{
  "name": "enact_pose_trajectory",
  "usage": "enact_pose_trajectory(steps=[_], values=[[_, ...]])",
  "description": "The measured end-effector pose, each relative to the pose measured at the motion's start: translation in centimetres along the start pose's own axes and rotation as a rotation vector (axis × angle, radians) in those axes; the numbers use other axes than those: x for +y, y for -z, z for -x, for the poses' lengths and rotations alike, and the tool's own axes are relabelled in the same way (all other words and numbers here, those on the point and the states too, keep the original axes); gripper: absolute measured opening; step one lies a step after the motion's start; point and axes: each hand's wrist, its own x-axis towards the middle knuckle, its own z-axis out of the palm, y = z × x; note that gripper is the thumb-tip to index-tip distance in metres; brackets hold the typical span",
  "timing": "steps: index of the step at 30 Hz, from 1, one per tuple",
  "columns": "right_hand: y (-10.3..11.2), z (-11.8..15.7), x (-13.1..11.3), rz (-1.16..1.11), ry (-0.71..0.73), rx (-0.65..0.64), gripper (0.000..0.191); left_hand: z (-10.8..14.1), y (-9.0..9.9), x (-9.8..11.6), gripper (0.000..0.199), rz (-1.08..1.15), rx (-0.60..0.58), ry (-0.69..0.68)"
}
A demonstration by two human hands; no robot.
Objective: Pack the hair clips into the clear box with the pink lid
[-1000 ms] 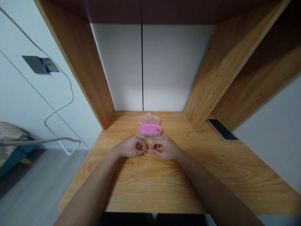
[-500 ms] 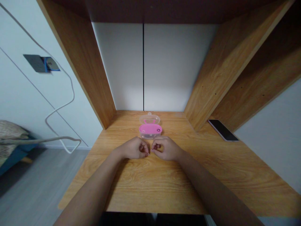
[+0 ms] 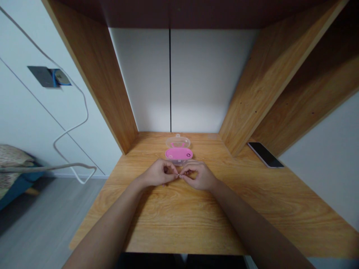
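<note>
Above the wooden desk, my left hand (image 3: 160, 172) and my right hand (image 3: 199, 175) meet at their fingertips. Each is closed in a pinch, thumb against forefinger. Between them is a tiny pale, shiny object (image 3: 180, 176), too small to name, and both hands seem to grip it. Just beyond my fingers stands a small oval case (image 3: 178, 153) with a pink top and a clear body. On the pink surface lie a dark ring (image 3: 188, 155) at the right and a pale ring-like mark (image 3: 170, 157) at the left. The case's clear lid (image 3: 177, 142) is swung back behind it.
A dark-screened phone (image 3: 266, 154) lies on the desk at the right. Wooden side panels (image 3: 92, 78) and a white back panel (image 3: 207, 82) enclose the desk (image 3: 179, 228). A white cable (image 3: 86, 108) hangs at the left, near an open wall socket box (image 3: 60, 77).
My fingertips were slightly apart, each pinching something tiny. Now they have come together, the left hand having turned and risen a little. The case has not moved.
</note>
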Motion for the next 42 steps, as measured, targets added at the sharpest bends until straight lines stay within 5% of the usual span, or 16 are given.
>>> enact_pose_trajectory(steps=[13,33,42], values=[[-0.2,0.0,0.2,0.058,-0.049,0.071,0.012,-0.2,0.5,-0.7,0.035,-0.034,0.031,-0.099],[-0.5,0.4,1.4,0.207,0.036,0.123,0.008,-0.8,-0.3,-0.9,0.042,-0.008,0.125,-0.049],[-0.2,0.4,1.3,0.235,0.003,0.066,0.01,-0.8,-0.7,-0.6,0.043,0.017,0.123,-0.088]])
